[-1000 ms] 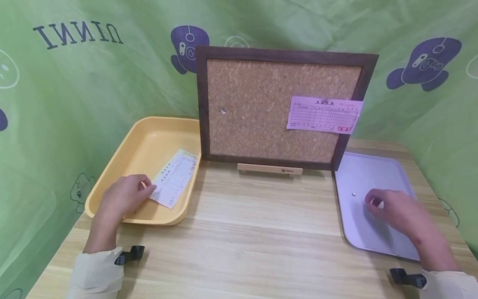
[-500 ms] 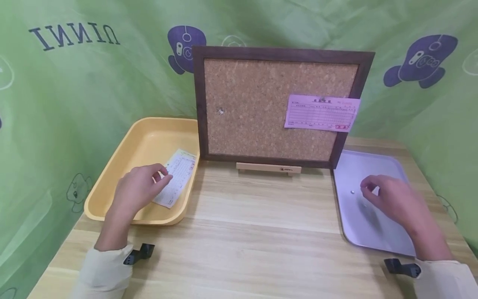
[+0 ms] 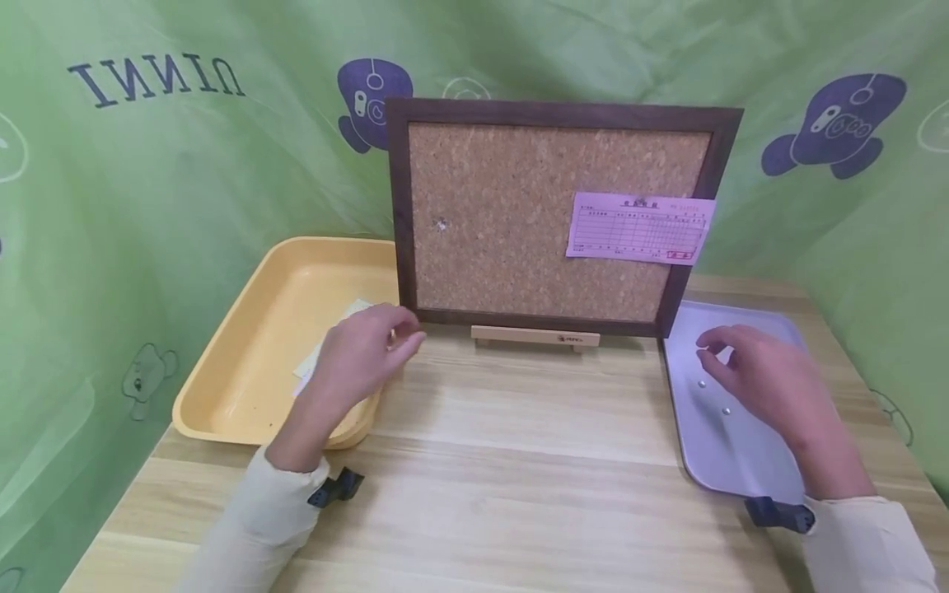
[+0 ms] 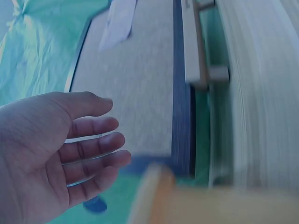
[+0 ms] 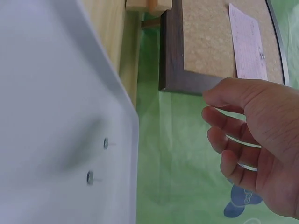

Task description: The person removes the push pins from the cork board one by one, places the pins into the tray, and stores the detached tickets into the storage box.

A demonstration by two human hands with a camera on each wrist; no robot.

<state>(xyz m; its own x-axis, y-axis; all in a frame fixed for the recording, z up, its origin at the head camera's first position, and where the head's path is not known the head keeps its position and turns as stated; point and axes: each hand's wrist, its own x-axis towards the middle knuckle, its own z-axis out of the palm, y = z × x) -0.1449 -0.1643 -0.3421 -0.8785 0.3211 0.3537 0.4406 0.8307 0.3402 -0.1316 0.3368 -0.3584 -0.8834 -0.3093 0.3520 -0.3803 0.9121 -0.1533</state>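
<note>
My left hand (image 3: 368,350) hovers over the right rim of the yellow tray (image 3: 245,329), by the corkboard's lower left corner. In the left wrist view its fingers are loosely bent and hold nothing. Below it, a partly hidden white paper slip (image 3: 306,368) lies in that tray. My right hand (image 3: 767,380), also holding nothing, hangs above the lilac tray (image 3: 700,461) with relaxed fingers. Two small metal pins, one pin (image 3: 702,384) and another pin (image 3: 726,411), lie there. The framed corkboard (image 3: 511,222) bears a pink printed slip (image 3: 639,229), fastened by a pin (image 5: 262,56).
A light wooden stand (image 3: 535,336) props the board on the wood-grain table (image 3: 534,469). On the board's left is a small shiny spot (image 3: 441,223), too small to identify. A green printed curtain (image 3: 245,173) encloses the back and sides.
My left hand has moved right and up, from over the white slip to the yellow tray's right rim. The right hand has shifted left and up, and a second pin has come into view.
</note>
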